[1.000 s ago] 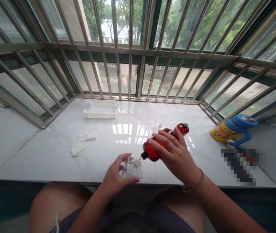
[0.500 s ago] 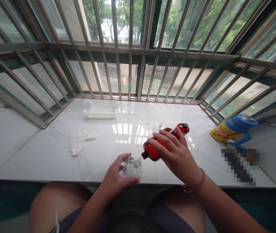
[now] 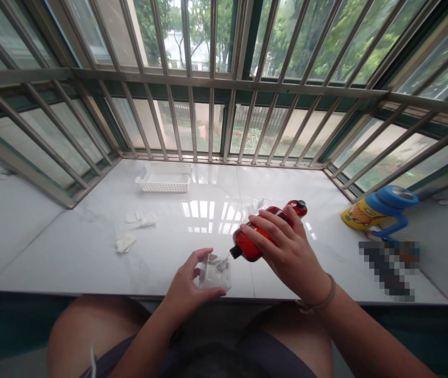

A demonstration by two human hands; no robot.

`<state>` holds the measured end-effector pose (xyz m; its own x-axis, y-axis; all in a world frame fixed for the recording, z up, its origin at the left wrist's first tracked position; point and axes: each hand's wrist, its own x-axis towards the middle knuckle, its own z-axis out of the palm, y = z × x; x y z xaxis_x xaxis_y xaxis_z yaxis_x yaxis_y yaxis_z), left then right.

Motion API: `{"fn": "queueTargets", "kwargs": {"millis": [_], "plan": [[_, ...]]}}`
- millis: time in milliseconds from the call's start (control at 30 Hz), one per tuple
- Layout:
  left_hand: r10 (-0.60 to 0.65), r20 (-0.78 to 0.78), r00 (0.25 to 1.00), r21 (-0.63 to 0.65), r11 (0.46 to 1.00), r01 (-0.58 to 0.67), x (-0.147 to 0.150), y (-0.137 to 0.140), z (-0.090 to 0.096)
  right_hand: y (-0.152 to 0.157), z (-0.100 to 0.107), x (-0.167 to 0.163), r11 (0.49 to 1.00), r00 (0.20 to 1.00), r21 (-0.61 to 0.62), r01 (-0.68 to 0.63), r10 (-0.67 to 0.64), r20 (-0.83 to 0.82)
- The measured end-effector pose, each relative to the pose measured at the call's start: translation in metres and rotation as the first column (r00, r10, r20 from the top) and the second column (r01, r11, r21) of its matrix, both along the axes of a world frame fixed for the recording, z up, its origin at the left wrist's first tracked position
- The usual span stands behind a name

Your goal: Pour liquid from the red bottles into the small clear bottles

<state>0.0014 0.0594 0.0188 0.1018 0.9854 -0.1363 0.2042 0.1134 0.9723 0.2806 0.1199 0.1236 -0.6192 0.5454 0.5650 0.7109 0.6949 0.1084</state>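
Note:
My left hand (image 3: 187,286) holds a small clear plastic box (image 3: 216,281) near the front edge of the counter, thumb and fingers around its sides. Wrapped over a red bottle (image 3: 253,247), my right hand (image 3: 287,249) keeps it tilted, its black open neck pointing down and left. The neck is just above the box's right side, and what looks like clear liquid shows between them. A second red bottle (image 3: 298,208) with a black cap appears just behind my right fingers, its lower part hidden.
Crumpled white tissues (image 3: 125,243) lie at left on the white counter (image 3: 74,262). A white plastic basket (image 3: 164,182) stands at the back near the barred window. On the right are a blue and yellow cup (image 3: 379,207) and a pixelated dark object (image 3: 387,270).
Almost nothing differs. Both hands, the bottle and the box hold nearly the same positions, with the bottle still tilted.

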Motion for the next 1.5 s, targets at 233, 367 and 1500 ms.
{"fn": "queueTargets", "kwargs": {"millis": [233, 367, 1500], "plan": [[0.008, 0.02, 1.0, -0.002, 1.0, -0.008, 0.0004, -0.0009, -0.0015, 0.0003, -0.0001, 0.0004, 1.0, 1.0, 0.013, -0.01, 0.01, 0.007], [0.003, 0.025, 1.0, 0.007, 1.0, -0.003, 0.0004, -0.0011, -0.0024, 0.0001, 0.0011, 0.0008, 1.0, 1.0, 0.0, 0.001, -0.001, 0.015], [0.009, 0.042, 0.999, 0.026, 1.0, -0.01, 0.0046, 0.0008, 0.0011, 0.0008, 0.0094, 0.0009, 0.999, 0.999, 0.031, -0.01, 0.008, 0.041]]}}
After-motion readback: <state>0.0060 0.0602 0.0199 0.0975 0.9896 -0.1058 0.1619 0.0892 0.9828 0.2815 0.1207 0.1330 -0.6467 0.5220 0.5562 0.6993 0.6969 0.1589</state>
